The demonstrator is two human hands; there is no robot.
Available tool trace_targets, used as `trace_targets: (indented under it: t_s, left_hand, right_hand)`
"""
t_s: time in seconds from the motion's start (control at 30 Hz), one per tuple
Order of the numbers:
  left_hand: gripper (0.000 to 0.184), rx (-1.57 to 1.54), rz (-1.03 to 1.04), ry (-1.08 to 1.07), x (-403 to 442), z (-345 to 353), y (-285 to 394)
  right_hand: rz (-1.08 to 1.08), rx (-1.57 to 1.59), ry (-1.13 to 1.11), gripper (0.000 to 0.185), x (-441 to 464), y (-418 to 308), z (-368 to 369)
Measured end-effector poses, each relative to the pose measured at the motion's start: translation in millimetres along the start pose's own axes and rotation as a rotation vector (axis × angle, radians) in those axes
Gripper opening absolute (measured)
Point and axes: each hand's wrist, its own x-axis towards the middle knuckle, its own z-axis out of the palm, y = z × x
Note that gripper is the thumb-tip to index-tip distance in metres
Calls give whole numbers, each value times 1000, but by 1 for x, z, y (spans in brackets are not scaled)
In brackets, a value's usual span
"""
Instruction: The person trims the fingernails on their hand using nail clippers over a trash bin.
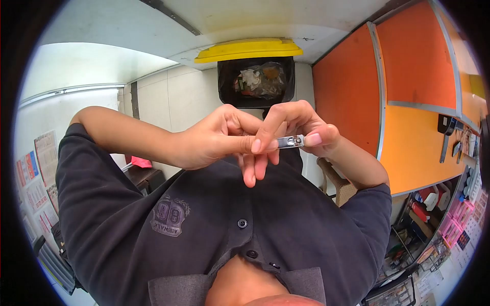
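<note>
Gleaming between both hands, the nail clipper (290, 142) looked light, stiff and slick, best pinched near its rear; the left hand (214, 140) gripped it, the curled right hand (298, 115) touched its end, gripping or not unclear, near a bin (224, 85).

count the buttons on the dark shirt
3 visible: one button mid-chest, a second button nearer the neck, and a third button tilted beside the collar. Others may be hidden lower down the shirt.

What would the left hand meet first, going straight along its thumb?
Likely the nail clipper: the thumb of the left hand points at it. Depth is unclear; they may already touch.
</note>
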Motion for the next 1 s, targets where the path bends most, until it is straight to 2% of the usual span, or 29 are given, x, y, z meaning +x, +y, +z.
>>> trace_targets:
  t_s: [0.1, 0.2, 0.3, 0.37, 0.43, 0.5, 0.57, 0.63, 0.67, 0.77, 0.87, 1.0]
  left_hand:
    - [24, -32, 4, 43, 5, 4, 4]
    - [30, 58, -92, -43, 4, -9, 10]
    - [34, 22, -85, -20, 6, -25, 10]
    - [35, 65, -14, 9, 8, -36, 9]
    - [34, 79, 90, 25, 10, -46, 6]
    - [33, 159, 167, 82, 12, -63, -2]
    - [32, 152, 271, 205, 15, -83, -13]
    - [29, 301, 373, 370, 18, -99, -28]
    - [28, 376, 425, 454, 19, -104, -32]
    - [26, 345, 494, 488, 14, -98, -40]
    - [26, 271, 564, 491, 9, -87, -46]
    - [25, 236, 607, 508, 1, -74, -49]
  right_hand:
    - [-20, 5, -3, 61, -2, 1, 0]
    - [9, -34, 21, 63, -1, 1, -3]
    - [34, -90, 52, 66, 3, 5, -13]
    - [102, -97, 168, 66, 8, 2, -14]
    - [111, -51, 145, 70, 8, 12, -29]
    - [104, -49, 226, 71, 12, 16, -36]
    - [155, -111, 319, 61, 12, 17, -49]
    - [183, -184, 461, 50, 14, 25, -61]
    - [176, -261, 578, 37, 16, 26, -59]
    - [48, -372, 748, 28, 20, 39, -54]
    - [-30, -296, 797, 25, 22, 45, -43]
    - [-28, -286, 807, 19, 25, 44, -22]
